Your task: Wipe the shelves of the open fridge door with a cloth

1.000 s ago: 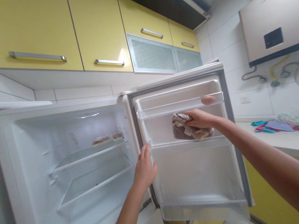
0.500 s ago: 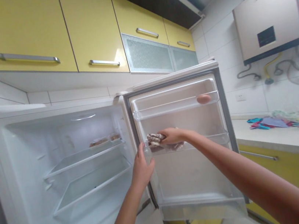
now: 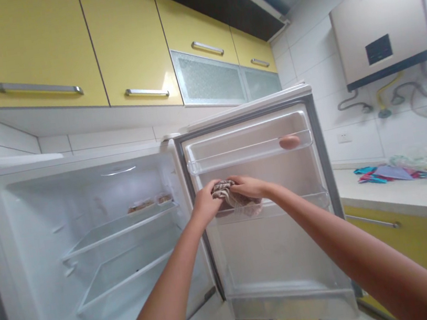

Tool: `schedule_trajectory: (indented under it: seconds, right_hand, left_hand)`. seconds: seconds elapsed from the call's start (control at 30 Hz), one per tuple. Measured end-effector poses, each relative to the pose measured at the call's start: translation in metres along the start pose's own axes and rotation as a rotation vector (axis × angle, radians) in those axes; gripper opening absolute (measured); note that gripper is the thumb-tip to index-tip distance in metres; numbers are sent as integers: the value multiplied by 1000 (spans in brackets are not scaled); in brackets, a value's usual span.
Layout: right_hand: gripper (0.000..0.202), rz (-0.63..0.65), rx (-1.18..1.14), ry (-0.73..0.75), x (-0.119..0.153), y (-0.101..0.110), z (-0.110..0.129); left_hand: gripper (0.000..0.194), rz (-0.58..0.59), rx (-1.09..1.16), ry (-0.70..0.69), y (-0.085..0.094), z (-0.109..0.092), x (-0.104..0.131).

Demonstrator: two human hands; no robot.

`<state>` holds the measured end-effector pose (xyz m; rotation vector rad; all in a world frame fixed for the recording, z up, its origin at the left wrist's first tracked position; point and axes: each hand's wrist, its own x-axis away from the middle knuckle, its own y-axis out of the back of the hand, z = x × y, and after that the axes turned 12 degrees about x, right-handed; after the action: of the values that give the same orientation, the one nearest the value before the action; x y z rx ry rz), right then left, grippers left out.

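A crumpled brown-and-white cloth [image 3: 231,195] is held against the inside of the open fridge door [image 3: 273,247], just above its middle shelf rail [image 3: 302,201]. My right hand [image 3: 249,185] grips the cloth from the right. My left hand [image 3: 205,204] has hold of its left end, by the door's hinge side. One egg [image 3: 289,142] lies in the door's top rack [image 3: 237,156]. The fridge compartment [image 3: 101,239] on the left stands open, with small food trays [image 3: 149,204] on its upper glass shelf.
Yellow wall cupboards [image 3: 63,48] hang overhead. A counter [image 3: 401,197] to the right carries coloured plastic bags [image 3: 402,172]. A water heater [image 3: 381,25] with hoses is mounted on the tiled wall above it. Yellow base cabinets [image 3: 416,248] sit under the counter.
My right hand carried the cloth leftward along the door. My left hand left the door's edge, rose, and took hold of the cloth's left end.
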<state>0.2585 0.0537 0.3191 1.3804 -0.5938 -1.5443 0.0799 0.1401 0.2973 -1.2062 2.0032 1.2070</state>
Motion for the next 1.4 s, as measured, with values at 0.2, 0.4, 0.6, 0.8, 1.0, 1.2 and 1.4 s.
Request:
schedule_trajectory:
  seconds: [0.2, 0.4, 0.6, 0.8, 1.0, 1.2, 1.4]
  right_hand:
    - [90, -255, 365, -134, 14, -22, 35]
    - [91, -307, 691, -191, 7, -41, 48]
    - [68, -204, 603, -196, 21, -4, 34]
    - [45, -251, 413, -115, 42, 32, 18]
    - [50, -162, 77, 138, 66, 29, 10]
    - [42, -203, 32, 209, 87, 9, -3]
    - [33, -252, 6, 411, 109, -5, -16]
  left_hand:
    - [41, -168, 5, 89, 0, 14, -22]
    - [39, -188, 63, 115, 2, 22, -34]
    - [41, -143, 52, 74, 15, 28, -27]
    - [52, 71, 42, 54, 35, 11, -15]
    - [67, 604, -31, 190, 58, -33, -10]
    - [58, 697, -336, -128, 30, -67, 3]
    - [66, 627, -540, -192, -14, -66, 32]
